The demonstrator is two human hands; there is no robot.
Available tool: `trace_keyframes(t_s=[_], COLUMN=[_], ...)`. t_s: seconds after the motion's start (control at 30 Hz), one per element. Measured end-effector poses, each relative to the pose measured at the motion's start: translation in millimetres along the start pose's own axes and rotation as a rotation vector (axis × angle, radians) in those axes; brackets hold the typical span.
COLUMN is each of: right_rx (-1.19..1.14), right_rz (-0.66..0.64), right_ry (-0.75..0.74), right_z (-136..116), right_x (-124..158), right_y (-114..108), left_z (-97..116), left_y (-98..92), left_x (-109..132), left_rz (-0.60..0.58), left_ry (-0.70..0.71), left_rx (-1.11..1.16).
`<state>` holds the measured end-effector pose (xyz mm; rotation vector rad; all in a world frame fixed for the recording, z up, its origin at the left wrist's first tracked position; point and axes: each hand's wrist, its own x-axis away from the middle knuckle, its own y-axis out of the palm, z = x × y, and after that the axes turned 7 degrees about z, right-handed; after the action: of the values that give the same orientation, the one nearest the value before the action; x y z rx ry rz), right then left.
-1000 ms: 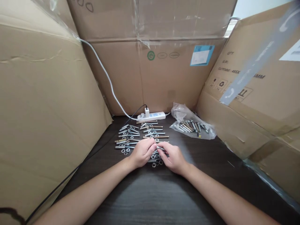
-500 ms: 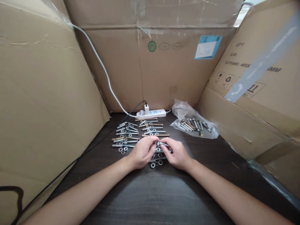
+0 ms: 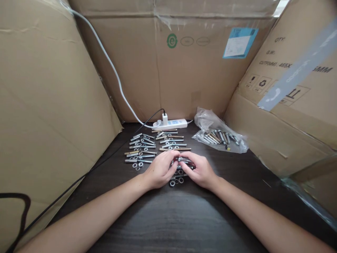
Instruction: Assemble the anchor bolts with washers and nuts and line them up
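My left hand [image 3: 159, 170] and my right hand [image 3: 200, 171] meet over the dark table [image 3: 168, 218], fingers curled round one metal expansion bolt [image 3: 183, 160] held between them. The left fingertips pinch its near end; the right hand grips the shaft. Below the hands lie a few loose washers [image 3: 176, 182]. Beyond them, rows of bolts and sleeves with washers [image 3: 147, 147] are laid out side by side.
A clear plastic bag of more bolts [image 3: 219, 135] lies at the back right. A white power strip [image 3: 170, 123] with a plugged charger sits against the rear cardboard box [image 3: 168, 63]. Cardboard boxes wall in the left [image 3: 47, 105] and right [image 3: 289, 105]. A black cable [image 3: 65, 193] runs along the left.
The view has tilted slightly, shifting everything down. Both hands stayed together on the bolt, the fingers working at its end.
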<state>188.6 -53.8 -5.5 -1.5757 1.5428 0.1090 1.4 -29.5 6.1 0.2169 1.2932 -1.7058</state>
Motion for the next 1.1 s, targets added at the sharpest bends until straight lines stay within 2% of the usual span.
trace_keyframes(t_s=[0.53, 0.87, 1.1], right_rx=[0.028, 0.072, 0.057], right_rz=[0.035, -0.020, 0.027], right_ry=[0.001, -0.082, -0.045], right_z=[-2.7, -3.4, -4.2], right_x=[-1.6, -0.4, 0.0], right_y=[-1.4, 0.8, 1.7], left_z=[2.5, -0.7, 3.0], left_y=[-1.5, -4.3, -5.1], left_x=[-2.1, -4.2, -0.5], left_rz=[-0.054, -0.142, -0.027], left_ry=[-0.079, -0.080, -0.090], left_rx=[-0.020, -0.057, 0.046])
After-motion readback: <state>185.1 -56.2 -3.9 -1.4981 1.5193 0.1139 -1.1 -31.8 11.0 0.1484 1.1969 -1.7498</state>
